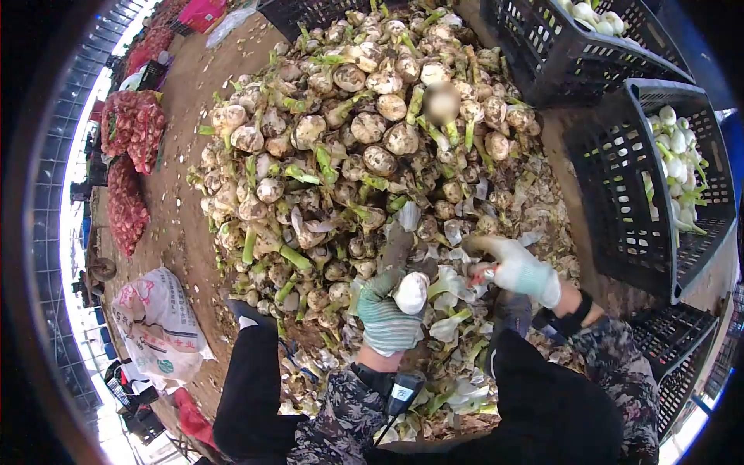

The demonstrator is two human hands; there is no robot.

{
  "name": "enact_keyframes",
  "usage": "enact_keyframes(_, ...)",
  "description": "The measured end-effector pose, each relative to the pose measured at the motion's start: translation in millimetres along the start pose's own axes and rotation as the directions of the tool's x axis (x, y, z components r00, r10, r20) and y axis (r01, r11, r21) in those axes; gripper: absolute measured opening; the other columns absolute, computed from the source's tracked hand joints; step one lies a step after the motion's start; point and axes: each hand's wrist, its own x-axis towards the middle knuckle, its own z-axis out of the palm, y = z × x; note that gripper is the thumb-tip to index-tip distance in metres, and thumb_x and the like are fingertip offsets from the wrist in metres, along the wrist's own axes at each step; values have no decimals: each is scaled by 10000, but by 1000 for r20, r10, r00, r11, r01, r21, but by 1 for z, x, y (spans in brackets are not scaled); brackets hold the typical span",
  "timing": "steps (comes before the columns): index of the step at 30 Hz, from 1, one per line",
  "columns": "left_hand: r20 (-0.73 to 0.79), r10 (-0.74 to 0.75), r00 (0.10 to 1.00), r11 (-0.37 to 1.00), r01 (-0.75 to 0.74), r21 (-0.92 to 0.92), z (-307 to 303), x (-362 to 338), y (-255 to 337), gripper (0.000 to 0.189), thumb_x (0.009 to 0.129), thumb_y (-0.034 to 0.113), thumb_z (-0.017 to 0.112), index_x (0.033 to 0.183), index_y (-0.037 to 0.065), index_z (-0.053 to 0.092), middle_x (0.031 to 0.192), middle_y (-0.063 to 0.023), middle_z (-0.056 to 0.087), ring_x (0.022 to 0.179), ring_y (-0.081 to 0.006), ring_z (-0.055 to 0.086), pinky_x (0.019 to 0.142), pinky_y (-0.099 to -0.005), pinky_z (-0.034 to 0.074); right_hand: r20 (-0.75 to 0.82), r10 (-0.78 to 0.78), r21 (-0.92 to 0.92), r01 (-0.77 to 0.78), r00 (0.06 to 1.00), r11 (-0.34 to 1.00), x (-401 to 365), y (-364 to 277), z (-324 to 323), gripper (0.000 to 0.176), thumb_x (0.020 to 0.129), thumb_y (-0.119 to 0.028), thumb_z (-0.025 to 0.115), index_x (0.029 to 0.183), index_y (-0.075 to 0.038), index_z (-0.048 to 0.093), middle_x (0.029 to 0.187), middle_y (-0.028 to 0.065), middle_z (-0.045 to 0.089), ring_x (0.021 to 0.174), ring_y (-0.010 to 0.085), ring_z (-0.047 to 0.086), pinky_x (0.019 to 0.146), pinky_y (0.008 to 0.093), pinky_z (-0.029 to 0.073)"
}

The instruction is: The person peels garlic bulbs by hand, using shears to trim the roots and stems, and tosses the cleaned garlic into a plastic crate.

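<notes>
My left hand (385,310), in a striped green glove, grips a white peeled bulb (411,292) with green stalk leaves trailing to the right. My right hand (518,267), in a pale glove, is closed around a small tool with a red handle (484,272), held close to the bulb's stalk. Both hands work just above a big heap of dirty, unpeeled bulbs with green stalks (349,147) piled on the dirt floor. Peeled skins and cut leaves (457,325) lie around my knees.
A black plastic crate (697,256) at the right holds cleaned white bulbs (676,147); another black crate (573,46) stands behind it. Red mesh sacks (133,128) lie at the far left. A white printed bag (155,325) sits on the ground at the lower left.
</notes>
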Motion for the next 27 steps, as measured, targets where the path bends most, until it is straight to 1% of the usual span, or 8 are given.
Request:
enact_keyframes(3, 68, -75, 995, 997, 74, 11, 2, 6, -3, 567, 733, 193, 487, 1276, 57, 401, 1191, -125, 510, 1048, -279, 522, 931, -424, 414, 58, -386, -58, 389, 921, 919, -6, -44, -2, 500, 725, -128, 621, 1198, -52, 479, 1144, 163, 507, 1054, 301, 505, 882, 342, 410)
enact_keyframes(11, 105, -154, 982, 977, 135, 165, 9, 2, -5, 588, 778, 212, 457, 1306, -17, 336, 1269, -146, 442, 1126, -239, 468, 982, -356, 359, 200, -514, -44, 532, 834, 845, -7, -65, 7, 192, 687, -39, 575, 877, -48, 555, 876, 128, 553, 844, 323, 533, 753, 385, 444)
enact_keyframes(12, 68, -149, 987, 965, 130, 229, 9, -1, 2, 582, 777, 218, 447, 1304, -7, 346, 1266, -161, 445, 1125, -265, 470, 995, -366, 350, 346, -469, 44, 486, 812, 873, -15, -63, 11, 191, 698, -63, 573, 886, -42, 552, 879, 136, 558, 844, 329, 542, 744, 389, 448)
enact_keyframes(13, 200, -182, 963, 959, 218, -181, 10, 7, -2, 638, 773, 296, 497, 1338, 62, 318, 1275, -173, 418, 1190, -307, 394, 1007, -450, 298, 486, -426, 121, 424, 763, 898, -25, -61, 14, 195, 709, -88, 571, 895, -36, 549, 881, 145, 563, 845, 336, 550, 736, 392, 451)
enact_keyframes(17, 174, -158, 972, 973, 183, -139, 12, 10, 9, 617, 777, 304, 460, 1334, 71, 330, 1275, -167, 420, 1194, -339, 370, 1030, -466, 240, 461, 355, -744, 135, 813, 654, -34, -35, 17, 380, 772, -409, 538, 941, -73, 595, 779, 189, 605, 803, 341, 587, 700, 402, 472)
enact_keyframes(21, 192, -138, 972, 988, 147, -34, -13, 15, 1, 552, 786, 298, 454, 1274, 42, 412, 1183, -155, 507, 1021, -307, 526, 917, -424, 408, 29, -163, -78, 165, 986, 983, -21, -46, 17, 543, 691, -370, 659, 1057, 12, 537, 968, 229, 580, 912, 359, 564, 781, 373, 457)
enact_keyframes(23, -141, 17, 990, 995, -3, 96, 25, 5, -15, 377, 833, 333, 500, 1078, 49, 533, 946, -78, 601, 800, -198, 604, 732, -328, 515, -61, -394, -62, 391, 917, 918, -15, -50, 33, 639, 697, -288, 706, 1179, 28, 431, 1051, 197, 559, 968, 298, 552, 827, 350, 439)
enact_keyframes(27, -67, 105, 992, 984, -94, 153, 30, 3, -31, 458, 862, 469, 451, 1096, 81, 516, 954, -59, 579, 925, -203, 539, 856, -358, 425, 62, 8, 568, -41, 998, 822, -19, -25, 15, 613, 718, -235, 701, 1206, -7, 409, 1052, 147, 562, 897, 213, 579, 774, 315, 487)
